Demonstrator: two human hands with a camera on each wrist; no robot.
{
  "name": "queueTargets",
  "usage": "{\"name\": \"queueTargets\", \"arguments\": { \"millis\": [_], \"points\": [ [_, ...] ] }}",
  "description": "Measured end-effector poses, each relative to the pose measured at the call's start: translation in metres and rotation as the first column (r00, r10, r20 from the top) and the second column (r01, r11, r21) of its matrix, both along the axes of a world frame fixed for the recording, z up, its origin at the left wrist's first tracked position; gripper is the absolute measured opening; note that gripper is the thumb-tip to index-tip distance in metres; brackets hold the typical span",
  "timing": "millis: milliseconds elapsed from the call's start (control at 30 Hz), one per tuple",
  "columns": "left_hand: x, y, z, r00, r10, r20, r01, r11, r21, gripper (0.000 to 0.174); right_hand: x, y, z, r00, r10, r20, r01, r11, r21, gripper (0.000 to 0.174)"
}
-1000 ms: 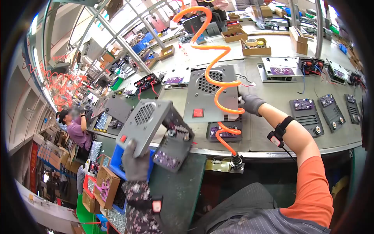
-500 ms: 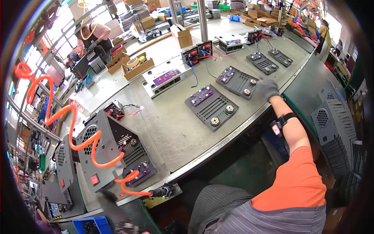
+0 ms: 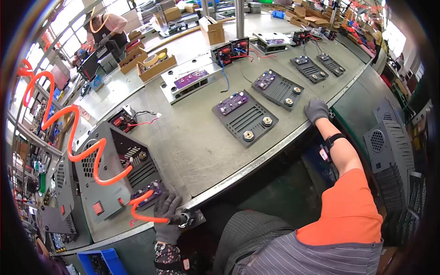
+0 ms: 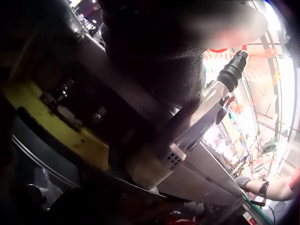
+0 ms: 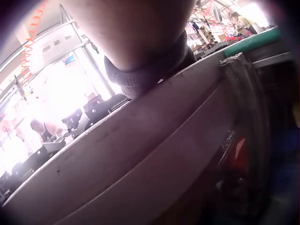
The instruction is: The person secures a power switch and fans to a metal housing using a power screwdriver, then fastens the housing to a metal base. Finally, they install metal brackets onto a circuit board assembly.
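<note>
In the head view my left hand (image 3: 168,215) is at the bench's front edge, fingers extended beside a small purple board (image 3: 153,189) at the foot of a grey housing (image 3: 106,183). A black and metal air tool (image 3: 185,218) is right next to that hand, its orange hose crossing in front. In the left wrist view the tool (image 4: 192,124) lies below the dark glove (image 4: 164,75); no grip on it shows. My right hand (image 3: 316,111) rests on the bench edge at the right, fingers bent slightly downward, near a dark vented panel (image 3: 279,90).
Several vented panels with purple boards lie across the bench (image 3: 201,160). Behind them are metal brackets (image 3: 191,80) and red-black parts with wires (image 3: 231,51). A blue bin (image 3: 103,262) is at lower left, stacked grey housings (image 3: 389,146) at far right. A person works across the bench.
The view has swung right. My left hand has let go of a tilted grey housing and moved to the air tool; my right hand has left the other housing for the bench edge.
</note>
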State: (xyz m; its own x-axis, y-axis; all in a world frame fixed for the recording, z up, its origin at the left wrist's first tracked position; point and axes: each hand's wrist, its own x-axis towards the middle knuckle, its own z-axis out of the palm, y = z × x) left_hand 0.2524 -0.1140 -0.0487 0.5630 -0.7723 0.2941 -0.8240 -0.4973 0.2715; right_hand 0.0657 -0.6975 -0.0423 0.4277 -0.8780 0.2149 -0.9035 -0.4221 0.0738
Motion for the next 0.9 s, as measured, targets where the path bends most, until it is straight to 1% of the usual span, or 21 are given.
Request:
{"name": "queueTargets", "arguments": {
  "millis": [100,133,167,200,233,267,300,367,400,433,467,533,600,633,667,700,733,767,800,833,900],
  "points": [
    [-0.002,0.007,-0.004,0.998,0.055,0.005,-0.055,0.998,-0.009,0.03,0.003,-0.004,-0.004,1.0,0.0,0.021,0.002,0.994,-0.113,0.039],
    [-0.001,0.009,-0.003,0.997,0.071,-0.017,-0.071,0.997,0.003,0.03,0.005,-0.014,-0.014,0.991,0.047,0.122,-0.045,0.999,-0.017,0.04],
    [-0.001,0.01,-0.002,0.996,0.084,-0.039,-0.084,0.996,0.011,0.03,0.011,-0.01,-0.025,0.987,0.104,0.126,-0.093,0.992,-0.09,0.041],
    [-0.002,0.011,-0.002,0.996,0.085,-0.023,-0.085,0.996,0.021,0.03,0.018,-0.008,-0.031,0.982,0.07,0.177,-0.054,0.994,-0.093,0.042],
    [-0.005,0.009,0.001,0.996,0.082,-0.036,-0.083,0.996,-0.023,0.031,0.021,-0.005,-0.029,0.987,0.059,0.149,-0.046,0.995,-0.088,0.043],
    [-0.001,0.014,-0.007,0.997,0.078,-0.012,-0.078,0.997,-0.004,0.031,0.022,0.009,-0.014,0.988,0.028,0.151,-0.026,1.0,-0.014,0.046],
    [0.002,0.019,-0.015,0.997,0.079,0.01,-0.079,0.997,0.018,0.031,0.022,0.017,-0.008,0.993,0.07,0.096,-0.065,0.996,-0.063,0.05],
    [-0.002,0.027,-0.017,0.992,0.105,-0.064,-0.106,0.994,-0.004,0.032,0.021,0.027,-0.008,0.988,-0.11,0.107,0.118,0.99,-0.073,0.056],
    [-0.004,0.03,-0.016,0.98,0.152,-0.132,-0.154,0.988,-0.006,0.034,0.021,0.021,-0.006,0.988,-0.108,0.11,0.117,0.99,-0.079,0.056],
    [-0.008,0.031,-0.014,0.979,0.16,-0.129,-0.162,0.987,-0.004,0.034,0.023,0.017,-0.005,0.984,-0.168,0.065,0.171,0.984,-0.046,0.059],
    [-0.013,0.032,-0.011,0.984,0.177,-0.03,-0.175,0.983,0.053,0.034,0.027,0.014,-0.006,0.974,-0.225,0.02,0.226,0.974,-0.01,0.062],
    [-0.023,0.029,-0.005,0.968,0.187,0.166,-0.214,0.963,0.165,0.035,0.028,0.011,-0.002,0.972,-0.235,0.022,0.235,0.972,0.01,0.063],
    [-0.031,0.011,0.011,0.96,0.216,0.18,-0.247,0.954,0.171,0.034,0.027,0.001,0.003,0.964,-0.264,-0.029,0.265,0.964,0.039,0.063],
    [-0.033,0.005,0.021,0.95,0.245,0.192,-0.28,0.943,0.179,0.034,0.022,-0.009,-0.002,0.972,-0.232,-0.022,0.232,0.973,-0.005,0.052],
    [-0.032,0.005,0.012,0.975,0.169,0.143,-0.179,0.982,0.063,0.035,0.019,-0.046,-0.025,0.986,-0.166,-0.012,0.166,0.986,-0.005,0.041],
    [-0.029,0.013,0.001,0.988,0.11,0.111,-0.105,0.993,-0.048,0.035,0.01,-0.074,-0.051,0.991,-0.134,0.008,0.134,0.991,-0.018,0.039],
    [-0.025,0.009,0.012,0.998,0.05,0.031,-0.049,0.999,-0.023,0.036,0.008,-0.059,-0.035,0.998,-0.058,0.02,0.057,0.997,0.049,0.043],
    [-0.02,-0.004,0.023,0.998,-0.01,-0.057,0.009,1.0,-0.015,0.036,0.005,-0.072,-0.049,0.996,-0.084,0.034,0.085,0.996,-0.017,0.046],
    [-0.016,-0.007,0.029,0.997,-0.058,-0.043,0.06,0.997,0.038,0.038,0.01,-0.034,-0.016,0.991,-0.128,0.045,0.128,0.992,-0.014,0.05],
    [-0.013,-0.01,0.03,0.992,-0.119,-0.037,0.122,0.989,0.087,0.04,0.006,-0.039,-0.019,0.992,-0.119,0.044,0.12,0.992,-0.04,0.052],
    [-0.011,-0.014,0.017,0.986,-0.137,0.1,0.121,0.981,0.152,0.049,0.002,-0.053,-0.022,0.996,-0.087,-0.015,0.086,0.996,-0.031,0.05]
  ]
}}
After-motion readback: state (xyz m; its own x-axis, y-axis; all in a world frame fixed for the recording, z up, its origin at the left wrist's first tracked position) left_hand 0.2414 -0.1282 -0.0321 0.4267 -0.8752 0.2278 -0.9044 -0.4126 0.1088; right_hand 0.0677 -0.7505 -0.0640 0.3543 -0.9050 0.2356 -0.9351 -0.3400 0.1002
